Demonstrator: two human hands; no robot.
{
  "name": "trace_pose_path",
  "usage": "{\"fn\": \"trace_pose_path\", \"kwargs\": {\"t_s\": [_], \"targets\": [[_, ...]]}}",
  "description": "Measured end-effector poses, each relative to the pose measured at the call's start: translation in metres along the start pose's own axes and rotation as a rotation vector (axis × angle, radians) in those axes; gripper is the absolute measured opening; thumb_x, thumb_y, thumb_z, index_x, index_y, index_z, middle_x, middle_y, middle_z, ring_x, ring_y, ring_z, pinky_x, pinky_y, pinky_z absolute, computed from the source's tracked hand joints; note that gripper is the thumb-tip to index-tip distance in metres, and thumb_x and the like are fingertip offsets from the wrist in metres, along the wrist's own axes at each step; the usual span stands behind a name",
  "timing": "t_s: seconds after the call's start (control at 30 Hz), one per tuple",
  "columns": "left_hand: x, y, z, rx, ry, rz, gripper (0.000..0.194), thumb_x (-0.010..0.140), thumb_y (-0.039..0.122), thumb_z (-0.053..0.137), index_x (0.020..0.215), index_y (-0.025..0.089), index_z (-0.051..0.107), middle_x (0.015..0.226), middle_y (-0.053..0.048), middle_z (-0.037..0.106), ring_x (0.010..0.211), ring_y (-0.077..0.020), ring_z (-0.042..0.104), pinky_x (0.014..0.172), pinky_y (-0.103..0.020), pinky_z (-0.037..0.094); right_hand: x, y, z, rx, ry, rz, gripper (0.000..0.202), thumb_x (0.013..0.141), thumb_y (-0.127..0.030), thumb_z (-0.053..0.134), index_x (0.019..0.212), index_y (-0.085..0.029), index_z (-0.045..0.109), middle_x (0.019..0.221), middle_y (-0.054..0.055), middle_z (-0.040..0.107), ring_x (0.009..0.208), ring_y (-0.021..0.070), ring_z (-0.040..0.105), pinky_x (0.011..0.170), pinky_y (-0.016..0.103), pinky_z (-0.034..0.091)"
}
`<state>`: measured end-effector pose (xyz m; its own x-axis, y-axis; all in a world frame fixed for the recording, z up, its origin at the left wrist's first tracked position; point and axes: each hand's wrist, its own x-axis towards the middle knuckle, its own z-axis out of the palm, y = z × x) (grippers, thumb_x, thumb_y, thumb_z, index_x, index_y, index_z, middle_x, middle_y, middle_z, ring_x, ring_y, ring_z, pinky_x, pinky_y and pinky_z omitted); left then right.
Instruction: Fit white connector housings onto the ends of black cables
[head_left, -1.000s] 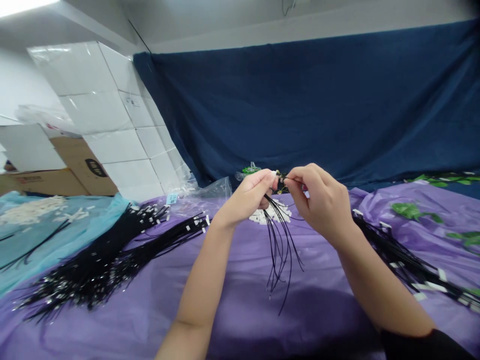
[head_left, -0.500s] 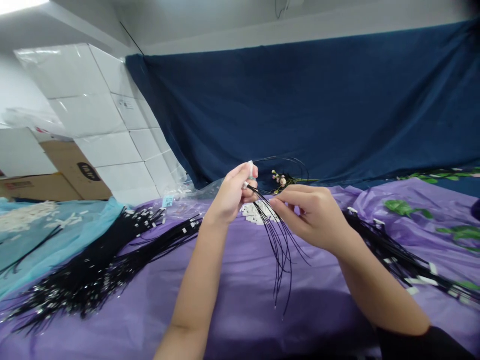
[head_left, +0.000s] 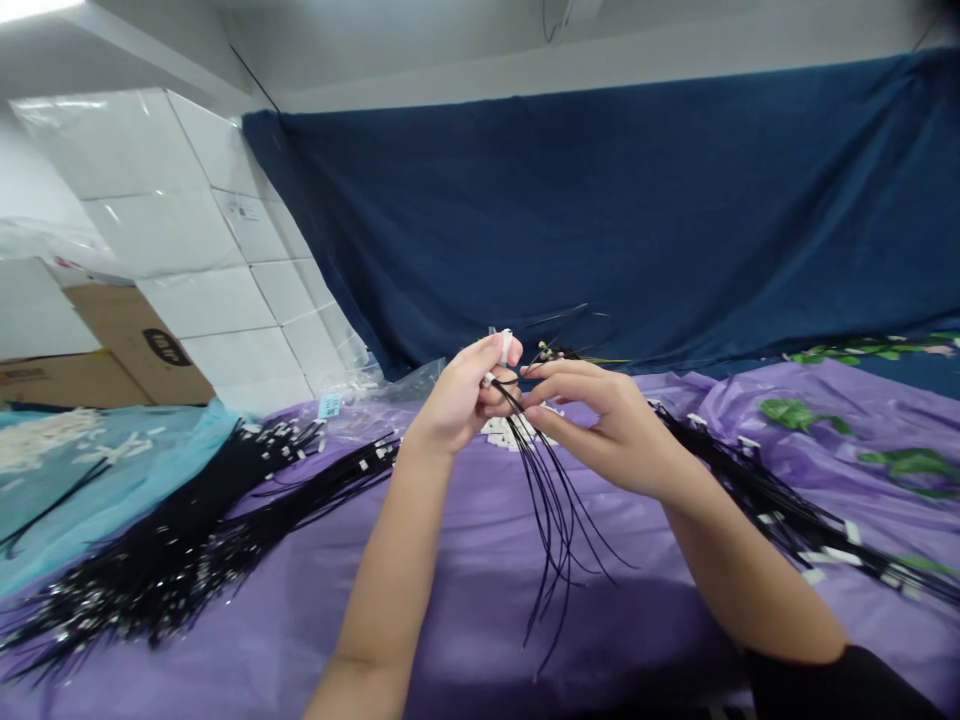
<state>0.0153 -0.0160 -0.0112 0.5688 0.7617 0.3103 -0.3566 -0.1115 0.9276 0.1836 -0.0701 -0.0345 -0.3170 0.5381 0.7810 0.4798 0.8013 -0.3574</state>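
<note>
My left hand (head_left: 474, 385) is closed around a bundle of thin black wires (head_left: 544, 500). White connectors (head_left: 505, 345) show at its thumb and fingers, and the loose wire ends hang down over the table. Close on the right, my right hand (head_left: 592, 410) has its thumb and fingers apart beside the wires near the left fingertips. Whether those fingers touch a wire is hard to make out. Behind both hands lies a pile of small white connectors (head_left: 504, 432), partly hidden.
Thick bundles of black wires (head_left: 180, 520) with white ends lie at the left, and another wire bundle (head_left: 757, 480) at the right. Purple cloth (head_left: 322, 620) covers the table. White boxes (head_left: 180, 235) are stacked at back left; a blue curtain (head_left: 600, 220) hangs behind.
My right hand has moved left towards my left hand, and its thumb and fingers have parted from their pinch. The hanging wires have swung and sit slightly lower.
</note>
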Motion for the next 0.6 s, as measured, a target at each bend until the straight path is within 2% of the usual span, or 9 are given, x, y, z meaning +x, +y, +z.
{"fn": "trace_pose_path", "kwargs": {"t_s": [0.2, 0.33, 0.43, 0.53, 0.6], "targets": [[0.0001, 0.0003, 0.0028, -0.006, -0.001, -0.024, 0.030, 0.090, 0.042, 0.052, 0.073, 0.017, 0.045, 0.054, 0.010, 0.014, 0.041, -0.0013, 0.010, 0.037, -0.011, 0.016, 0.0023, -0.0008, 0.0013, 0.100, -0.008, -0.005, 0.010, 0.089, -0.020, 0.058, 0.084, -0.019, 0.067, 0.107, 0.006, 0.068, 0.101, 0.0179, 0.062, 0.089, 0.032, 0.048], [-0.0007, 0.0011, 0.0041, 0.013, 0.004, -0.025, 0.030, 0.090, 0.041, 0.052, 0.073, 0.017, 0.045, 0.055, 0.010, 0.015, 0.042, -0.0011, 0.010, 0.038, -0.011, 0.017, 0.0020, -0.0024, 0.0031, 0.097, -0.013, 0.050, 0.011, 0.090, -0.018, 0.055, 0.082, -0.017, 0.061, 0.101, 0.006, 0.066, 0.097, 0.0168, 0.060, 0.088, 0.032, 0.046], [-0.0009, 0.0014, 0.0038, 0.046, 0.036, -0.031, 0.029, 0.091, 0.041, 0.052, 0.074, 0.018, 0.046, 0.056, 0.009, 0.016, 0.042, -0.0012, 0.012, 0.040, -0.012, 0.020, 0.0007, -0.0019, 0.0039, 0.105, -0.028, 0.153, 0.012, 0.093, -0.019, 0.050, 0.081, -0.018, 0.055, 0.086, 0.002, 0.061, 0.079, 0.0123, 0.056, 0.073, 0.028, 0.045], [0.0007, 0.0005, 0.0029, 0.089, 0.084, -0.032, 0.029, 0.091, 0.041, 0.052, 0.074, 0.018, 0.046, 0.056, 0.009, 0.018, 0.042, -0.0014, 0.013, 0.042, -0.013, 0.022, 0.0010, 0.0022, 0.0017, 0.312, -0.088, 0.306, 0.010, 0.095, -0.024, 0.047, 0.086, -0.019, 0.050, 0.064, -0.005, 0.049, 0.056, 0.0078, 0.043, 0.052, 0.022, 0.035], [0.0026, -0.0005, 0.0023, 0.109, 0.110, -0.018, 0.029, 0.090, 0.040, 0.053, 0.074, 0.018, 0.045, 0.056, 0.009, 0.019, 0.042, -0.0015, 0.013, 0.042, -0.014, 0.021, 0.0024, 0.0071, -0.0028, 0.575, -0.143, 0.373, 0.005, 0.095, -0.025, 0.048, 0.094, -0.020, 0.050, 0.059, -0.007, 0.047, 0.050, 0.0070, 0.043, 0.048, 0.020, 0.036]]}}
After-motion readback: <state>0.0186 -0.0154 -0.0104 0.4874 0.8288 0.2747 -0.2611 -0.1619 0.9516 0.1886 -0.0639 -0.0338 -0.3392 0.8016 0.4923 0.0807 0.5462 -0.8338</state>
